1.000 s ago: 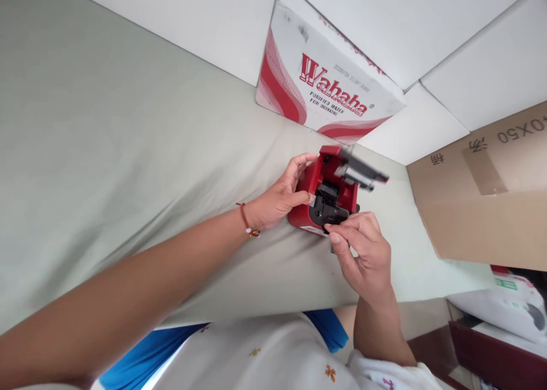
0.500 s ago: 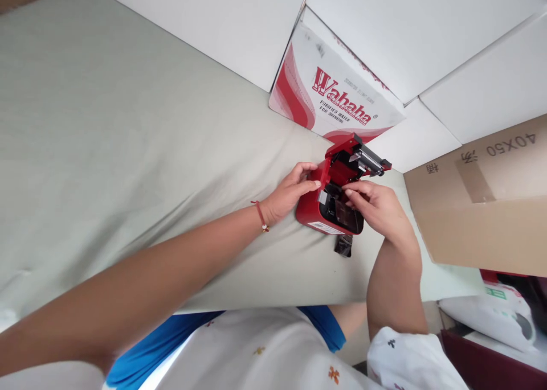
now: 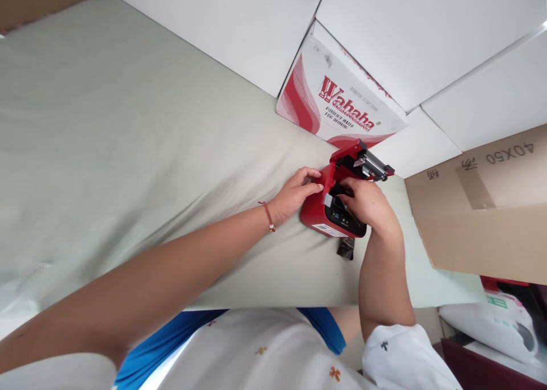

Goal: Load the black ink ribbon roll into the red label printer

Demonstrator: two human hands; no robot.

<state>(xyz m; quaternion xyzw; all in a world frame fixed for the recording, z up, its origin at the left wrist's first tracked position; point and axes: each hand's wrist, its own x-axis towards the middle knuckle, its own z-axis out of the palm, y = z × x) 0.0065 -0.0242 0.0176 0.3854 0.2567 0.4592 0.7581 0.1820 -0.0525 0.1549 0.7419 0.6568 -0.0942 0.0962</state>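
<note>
The red printer (image 3: 311, 212) stands with its lid (image 3: 372, 165) raised on the cloth-covered table (image 3: 171, 122), the left hand (image 3: 297, 195) grasping its side, the right hand (image 3: 371, 203) reaching inside, whose fingers' grip I cannot tell, a small dark piece (image 3: 346, 249) just beside it, and a Wahaha carton (image 3: 337, 102) behind.

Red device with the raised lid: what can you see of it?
The red device is boxy, plastic-looking, with a black inner panel and white label. Its lid, dark underneath, stands open. It rests on the pale-green cloth; the left grip touches its side, the right grip reaches inside.
</note>
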